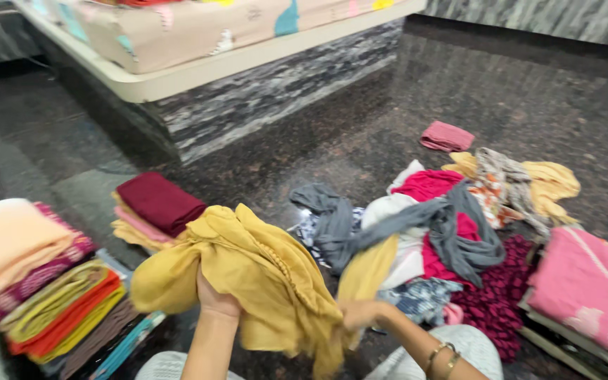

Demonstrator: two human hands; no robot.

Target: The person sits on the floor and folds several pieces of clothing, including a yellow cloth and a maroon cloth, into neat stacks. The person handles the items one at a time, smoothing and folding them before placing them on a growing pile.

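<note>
I hold a big yellow cloth [262, 281] up over the dark floor [360, 112], near me and in the middle. My left hand [216, 299] is closed under it, with a bunch of cloth on top. My right hand [360, 314] is closed too and pinches the lower right edge. A gold bangle [441, 355] sits on that wrist.

The cloth is all bunched up, and one end hangs low between my hands. I think that end could slip out and drop on the floor. It could also land on the messy pile [445, 239] just to the right and get mixed in, because a grey scarf [452, 232] and red and white things lie tangled there, very close to my right hand.

On the left, near me, stands a neat stack [43, 288] of folded clothes, with a dark red folded cloth [160, 203] on a smaller stack behind it. If I swing the yellow cloth wide, I could knock them over. A pink folded cloth [589, 288] lies on the right.

The picture is a bit blurry, so my grip may be looser than it looks.
</note>
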